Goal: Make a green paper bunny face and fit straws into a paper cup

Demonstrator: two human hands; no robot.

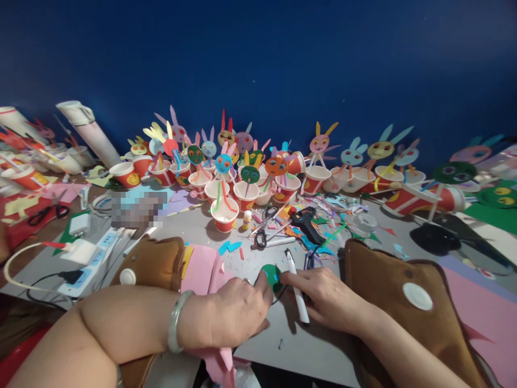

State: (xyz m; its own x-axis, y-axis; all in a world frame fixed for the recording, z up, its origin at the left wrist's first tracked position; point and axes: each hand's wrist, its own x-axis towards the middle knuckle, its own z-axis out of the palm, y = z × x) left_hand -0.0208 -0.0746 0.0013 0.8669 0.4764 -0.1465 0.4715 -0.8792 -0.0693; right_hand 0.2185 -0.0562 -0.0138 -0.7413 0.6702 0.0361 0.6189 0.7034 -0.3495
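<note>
My left hand (232, 311), with a pale bangle (175, 322) at the wrist, pinches the left edge of a small green paper disc (270, 276) carrying bright blue patches. My right hand (332, 297) reaches in from the other side, its fingertip at the disc's right edge. A white pen (298, 291) is held in the right hand, slanting across the fingers with its dark end upward. Thumb and fingertips partly cover the disc. Below them lies the grey tabletop (301, 350).
Rabbit-faced paper figures stand in red-and-white cups (224, 214) along the blue wall. Beyond my hands lie a black glue gun (309, 223), scissors (262, 237), a glue bottle (246, 220) and paper scraps. Brown cushions (388, 302) flank my arms; a power strip (95, 258) sits left.
</note>
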